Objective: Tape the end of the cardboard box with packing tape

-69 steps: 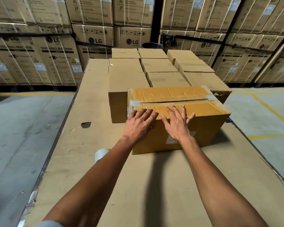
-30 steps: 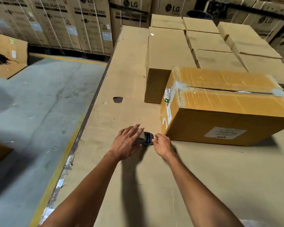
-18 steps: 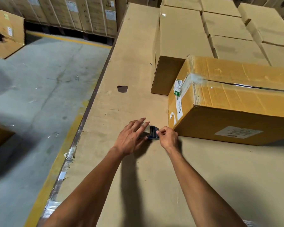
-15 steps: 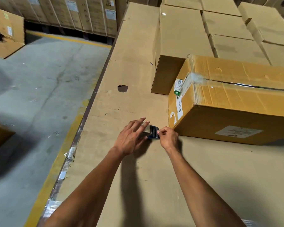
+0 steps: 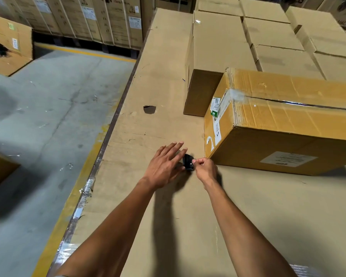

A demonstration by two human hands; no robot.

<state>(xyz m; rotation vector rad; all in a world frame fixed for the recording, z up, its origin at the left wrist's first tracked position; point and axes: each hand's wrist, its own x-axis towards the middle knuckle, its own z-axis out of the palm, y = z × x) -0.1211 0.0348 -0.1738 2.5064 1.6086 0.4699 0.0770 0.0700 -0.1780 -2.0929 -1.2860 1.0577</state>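
A yellow-brown cardboard box [image 5: 288,120] lies on the cardboard-covered table [image 5: 168,226], with clear tape along its top seam. Its labelled left end [image 5: 216,124] faces my hands. A dark tape roll [image 5: 188,161] sits on the table just left of the box's near corner. My left hand [image 5: 164,166] lies over the roll with its fingers stretched out and hides most of it. My right hand [image 5: 205,169] pinches at the roll's right side with thumb and forefinger. The tape end itself is too small to make out.
Plain brown boxes [image 5: 218,47] stand packed behind the yellow-brown one. A dark hole [image 5: 149,109] breaks the table cover. The table's left edge [image 5: 100,156] drops to a grey floor with a yellow line [image 5: 82,176]. Stacked printed cartons [image 5: 92,19] line the back.
Both hands have left the box top and come down to the tape roll at the box's left corner. In the last half second they have barely moved.
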